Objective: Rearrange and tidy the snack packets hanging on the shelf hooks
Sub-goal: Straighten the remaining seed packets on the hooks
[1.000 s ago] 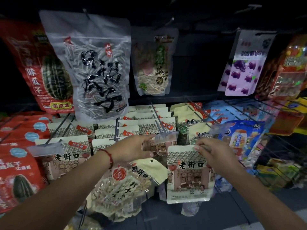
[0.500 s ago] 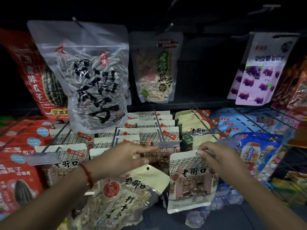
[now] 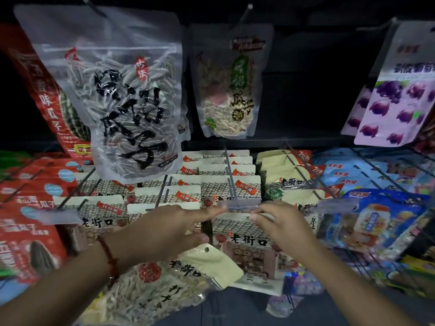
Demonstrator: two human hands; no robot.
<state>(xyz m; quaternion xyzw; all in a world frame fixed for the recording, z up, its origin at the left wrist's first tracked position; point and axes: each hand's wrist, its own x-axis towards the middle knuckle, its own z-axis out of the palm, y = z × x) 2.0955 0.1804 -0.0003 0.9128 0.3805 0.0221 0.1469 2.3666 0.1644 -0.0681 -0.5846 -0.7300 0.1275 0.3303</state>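
My right hand (image 3: 282, 228) pinches the top edge of a cream packet printed with a brick house (image 3: 247, 248), holding its hang hole just under the clear tag at the tip of a wire hook (image 3: 237, 205). My left hand (image 3: 164, 230) stretches its index finger to that same tag. Under its palm, a cream-topped seed packet (image 3: 209, 264) lies tilted with its hang hole free; the lower fingers holding it are hidden. Rows of matching brick-house packets (image 3: 211, 184) hang on the hooks behind.
A large clear sunflower-seed bag (image 3: 131, 102) and a smaller seed bag (image 3: 226, 90) hang above. Red packets (image 3: 30, 208) fill the left, blue packets (image 3: 376, 208) and a purple one (image 3: 400, 102) the right. Bare wire hooks (image 3: 367, 170) jut out on the right.
Both hands have risen to the hook's tag. The left index finger has stretched out to it, and the right hand has brought the packet's top up under it. The view has moved closer.
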